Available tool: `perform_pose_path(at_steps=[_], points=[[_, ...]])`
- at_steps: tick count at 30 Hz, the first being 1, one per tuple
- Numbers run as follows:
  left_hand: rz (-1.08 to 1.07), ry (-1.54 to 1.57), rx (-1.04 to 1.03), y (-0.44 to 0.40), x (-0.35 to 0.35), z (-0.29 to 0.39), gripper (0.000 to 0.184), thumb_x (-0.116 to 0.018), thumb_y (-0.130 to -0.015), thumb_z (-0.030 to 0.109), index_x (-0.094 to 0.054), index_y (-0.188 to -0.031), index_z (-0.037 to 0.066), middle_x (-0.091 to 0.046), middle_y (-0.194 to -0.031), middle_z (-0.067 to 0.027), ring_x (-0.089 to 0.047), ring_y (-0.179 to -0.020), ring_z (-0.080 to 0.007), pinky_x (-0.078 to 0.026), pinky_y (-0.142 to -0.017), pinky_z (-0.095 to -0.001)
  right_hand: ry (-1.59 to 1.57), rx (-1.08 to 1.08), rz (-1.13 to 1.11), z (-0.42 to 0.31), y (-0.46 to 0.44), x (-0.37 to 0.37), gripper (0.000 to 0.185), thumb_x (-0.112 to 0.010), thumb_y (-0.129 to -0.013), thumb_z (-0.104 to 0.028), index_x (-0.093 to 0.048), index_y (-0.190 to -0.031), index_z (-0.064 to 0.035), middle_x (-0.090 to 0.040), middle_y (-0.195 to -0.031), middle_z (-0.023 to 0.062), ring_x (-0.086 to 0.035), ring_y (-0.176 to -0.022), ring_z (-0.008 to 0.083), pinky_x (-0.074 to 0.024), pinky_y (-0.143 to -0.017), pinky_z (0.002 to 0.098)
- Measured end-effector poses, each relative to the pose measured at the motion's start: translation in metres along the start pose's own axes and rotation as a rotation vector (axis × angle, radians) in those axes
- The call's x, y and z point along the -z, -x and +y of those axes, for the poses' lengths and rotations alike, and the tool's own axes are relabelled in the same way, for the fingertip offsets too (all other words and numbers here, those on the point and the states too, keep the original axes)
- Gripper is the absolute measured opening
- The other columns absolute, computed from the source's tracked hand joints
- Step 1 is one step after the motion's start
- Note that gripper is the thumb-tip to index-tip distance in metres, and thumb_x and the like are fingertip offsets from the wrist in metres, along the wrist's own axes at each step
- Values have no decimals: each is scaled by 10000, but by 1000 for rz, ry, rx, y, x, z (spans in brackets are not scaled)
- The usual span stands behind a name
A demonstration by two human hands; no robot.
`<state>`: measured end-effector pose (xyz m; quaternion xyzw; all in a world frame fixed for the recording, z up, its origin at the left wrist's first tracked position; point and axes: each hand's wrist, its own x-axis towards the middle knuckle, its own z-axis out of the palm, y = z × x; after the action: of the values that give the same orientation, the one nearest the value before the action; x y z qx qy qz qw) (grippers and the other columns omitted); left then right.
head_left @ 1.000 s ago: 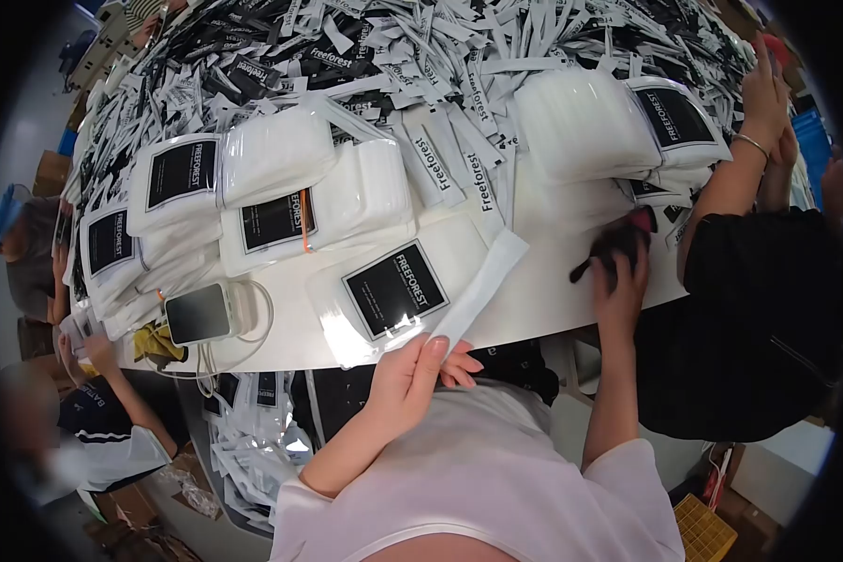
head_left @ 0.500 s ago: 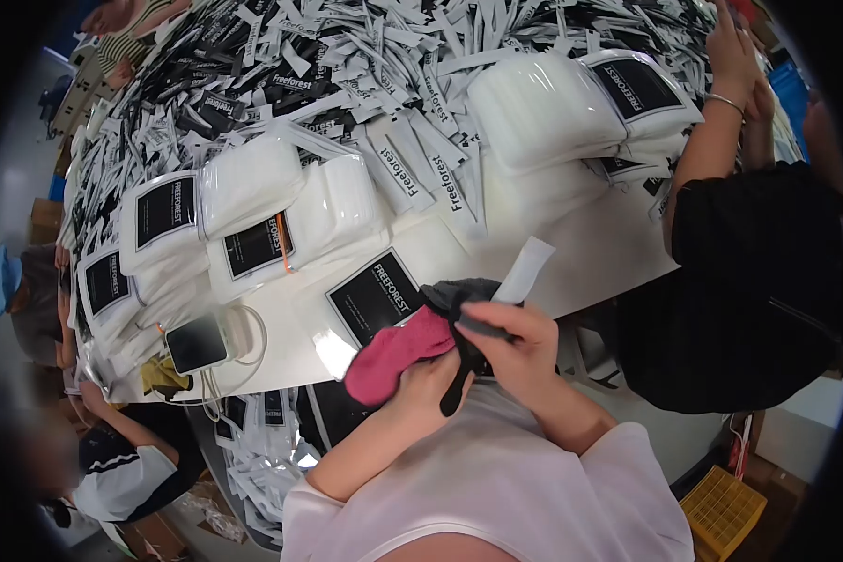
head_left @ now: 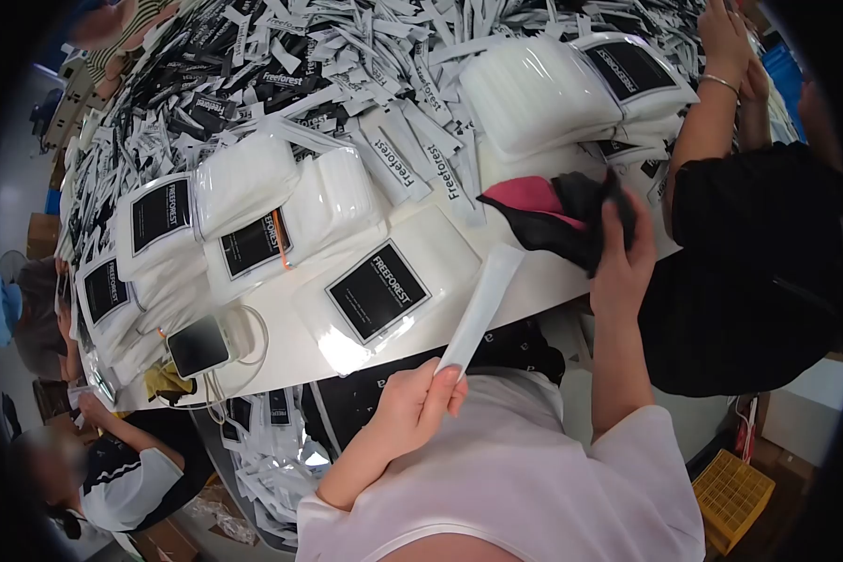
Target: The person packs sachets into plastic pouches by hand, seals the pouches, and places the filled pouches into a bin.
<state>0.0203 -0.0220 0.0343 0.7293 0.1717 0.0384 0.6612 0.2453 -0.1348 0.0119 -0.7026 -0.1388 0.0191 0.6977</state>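
Observation:
My left hand (head_left: 414,409) is closed around the lower end of a long, slim white packet (head_left: 483,309), which tilts up over the table edge. No print shows on the packet's visible side. Farther right, my right hand (head_left: 622,255) grips a soft pink, black and grey cloth item (head_left: 545,212) above the table; its exact kind cannot be made out. Between the hands and the stacks lies a clear bag with a black FREEFOREST label (head_left: 378,291), flat on the white table (head_left: 295,361).
Stacked white FREEFOREST bags (head_left: 253,183) stand at left, with more bags (head_left: 543,98) at right. Slim Freeforest packets (head_left: 365,56) pile up behind. A device with a dark screen (head_left: 198,347) and cable sits near the front edge. Another person's arm (head_left: 707,103) is close on the right.
My hands have moved apart. The right has carried the cloth item up and right; the left now holds the white packet alone, away from the cloth.

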Motion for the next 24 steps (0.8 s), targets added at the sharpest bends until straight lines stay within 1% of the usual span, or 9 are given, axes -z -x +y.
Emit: perform_pose_path(at_steps=[4, 6, 8, 9, 10, 14, 17, 21, 24], points=[[44, 29, -5, -5, 0, 1, 211, -411, -928, 138, -522, -791, 22, -513, -553, -55, -513, -470, -173, -424, -488, -266, -535, -451, -168, 1, 46, 11, 302, -556, -834, -25, -543, -1136, -40, -560, -1046, 69, -555, -935, 152, -453, -773, 252], [63, -109, -106, -9, -1, -5, 135, -471, -885, 116, -524, -812, 16, -523, -580, -77, -515, -478, -227, -431, -494, -295, -581, -271, -612, 2, 65, 11, 285, -602, -780, 3, -624, -1053, -75, -599, -927, 63, -576, -833, 137, -446, -704, 223], [70, -394, -333, -13, -11, -23, 81, -536, -829, 88, -530, -843, 8, -537, -621, -105, -519, -501, -289, -438, -505, -330, -291, -11, -766, -23, 76, -11, 268, -624, -730, 48, -665, -978, -47, -619, -932, 105, -600, -819, 163, -461, -681, 226], [82, -255, -339, -12, -16, -22, 171, -591, -748, 50, -534, -900, -4, -548, -683, -139, -524, -560, -354, -449, -535, -365, -203, 64, -681, -33, 78, -24, 263, -628, -707, 74, -674, -947, -24, -630, -930, 127, -609, -823, 173, -466, -681, 229], [19, -259, -280, -12, -13, -19, 146, -579, -767, 49, -537, -895, -8, -551, -694, -138, -540, -577, -336, -453, -543, -354, -226, -186, -713, -33, 75, -21, 258, -613, -728, 83, -649, -976, 21, -642, -923, 139, -604, -848, 149, -466, -713, 227], [-7, -98, -109, -14, -12, 0, 69, -548, -814, 49, -537, -839, -15, -558, -704, -142, -568, -597, -288, -457, -546, -323, -231, -118, -382, -34, 73, -38, 255, -602, -771, 60, -631, -1022, 21, -660, -892, 93, -591, -766, 74, -468, -675, 190], [-57, -122, 16, -13, -11, 7, 65, -533, -833, 45, -535, -807, -14, -550, -664, -139, -571, -570, -264, -450, -523, -314, -181, -34, -317, -24, 70, -40, 271, -612, -774, 48, -622, -1043, 17, -656, -881, 84, -591, -736, 70, -474, -660, 187], [53, -191, -269, -12, -7, -13, 41, -562, -787, -6, -535, -817, -15, -534, -597, -121, -559, -515, -275, -447, -504, -316, -159, -27, -576, -37, 83, -38, 268, -614, -782, 28, -625, -1048, -7, -651, -828, 77, -604, -689, 93, -477, -609, 198], [17, -97, -151, -11, -5, -5, 50, -565, -785, -7, -539, -827, -12, -536, -610, -125, -569, -540, -284, -445, -515, -321, -25, 123, -569, -29, 83, -36, 283, -625, -763, 27, -630, -1042, -22, -656, -815, 77, -612, -662, 104, -477, -582, 213]])
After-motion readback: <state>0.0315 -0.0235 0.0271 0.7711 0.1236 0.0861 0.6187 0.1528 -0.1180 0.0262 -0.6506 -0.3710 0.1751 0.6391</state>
